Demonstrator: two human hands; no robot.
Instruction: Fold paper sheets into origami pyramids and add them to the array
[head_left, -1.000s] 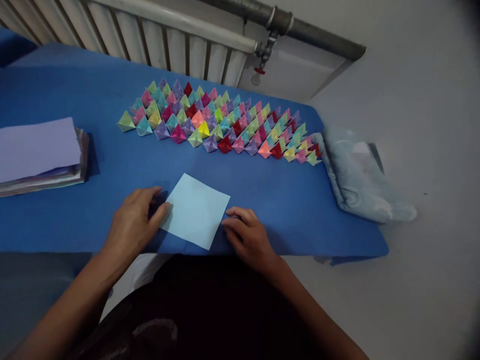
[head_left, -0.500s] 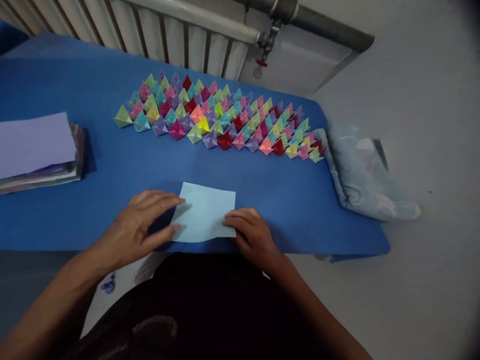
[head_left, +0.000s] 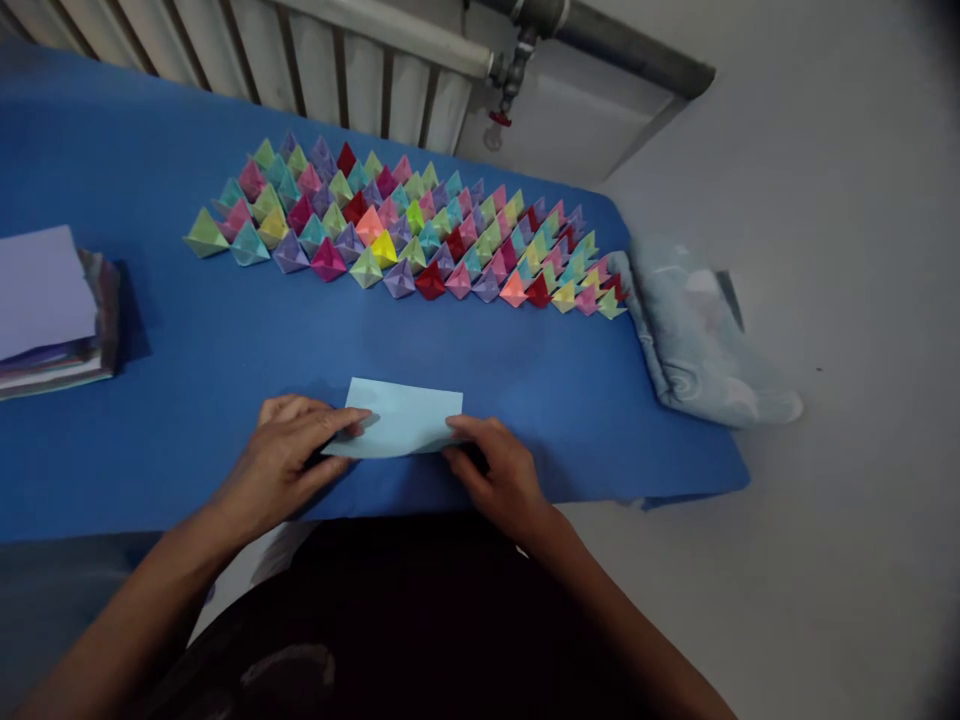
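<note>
A light blue sheet of paper (head_left: 405,415) is between my hands over the blue table, its near edge lifted and bent so it looks shorter than a square. My left hand (head_left: 289,450) grips its left side, with the thumb under the near corner and fingers on top. On the right side, my right hand (head_left: 499,465) pinches the near corner between thumb and forefinger. Beyond the sheet stand rows of small folded paper boats (head_left: 405,235) in many colours.
The blue table (head_left: 247,400) ends just before my body. A stack of coloured paper (head_left: 45,300) lies at the left. A folded pale grey-blue cloth (head_left: 697,350) sits at the right end. Behind are a radiator (head_left: 255,50) and a pipe with a red valve (head_left: 517,70).
The sheet lay flat half a second ago; now its near edge is raised and curled away from me. Both hands have closed on its near corners. The view has shifted a little rightward.
</note>
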